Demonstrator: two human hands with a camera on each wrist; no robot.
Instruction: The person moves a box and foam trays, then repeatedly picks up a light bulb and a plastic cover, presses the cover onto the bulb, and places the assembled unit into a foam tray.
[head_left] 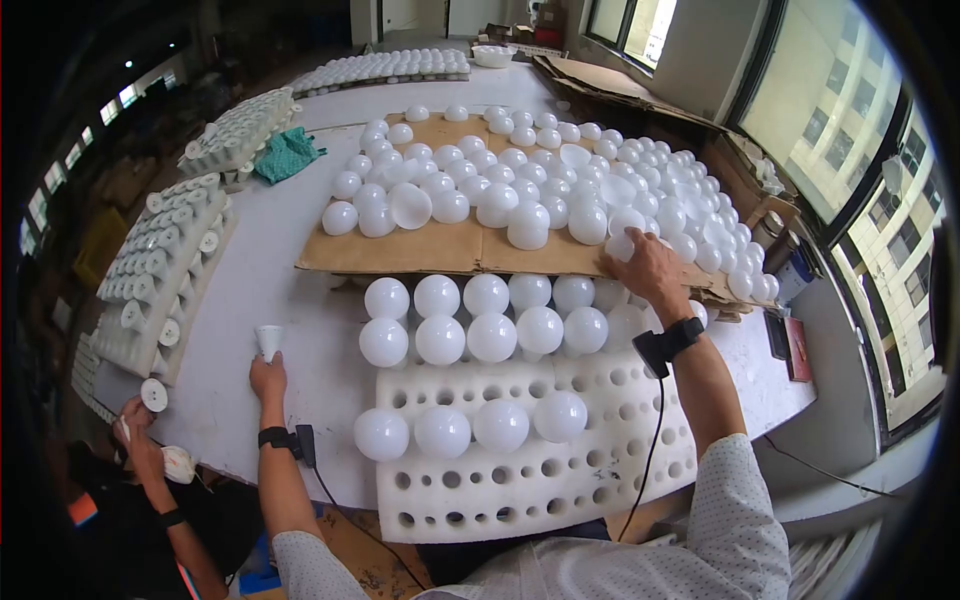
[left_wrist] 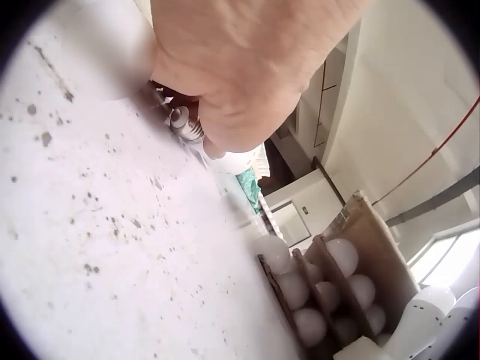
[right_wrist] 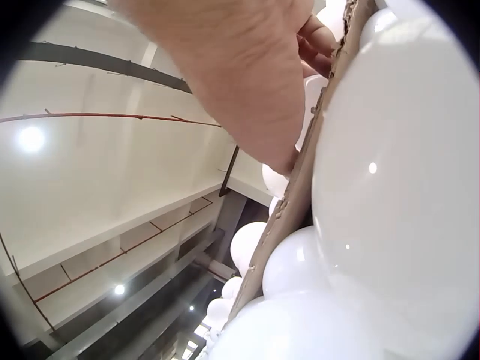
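In the head view my left hand (head_left: 267, 378) holds a white cone-shaped bulb base (head_left: 269, 341) upright over the left of the table, wide end up. My right hand (head_left: 655, 270) reaches to the front edge of a cardboard sheet (head_left: 400, 252), its fingers round a white bulb cover (head_left: 620, 246). Many more such covers (head_left: 528, 228) crowd the sheet. Below it, white globe bulbs (head_left: 440, 340) stand in rows on a foam board (head_left: 540, 488) with holes. The left wrist view shows the hand's underside; in the right wrist view the fingers are partly hidden behind the cardboard.
Foam trays of bulb bases (head_left: 140, 275) line the table's left side, with a green cloth (head_left: 288, 155) nearby. Another person's hand (head_left: 142, 445) is at lower left, by a white round piece (head_left: 154, 395). More bulbs (head_left: 385, 68) stand at the back; windows are at right.
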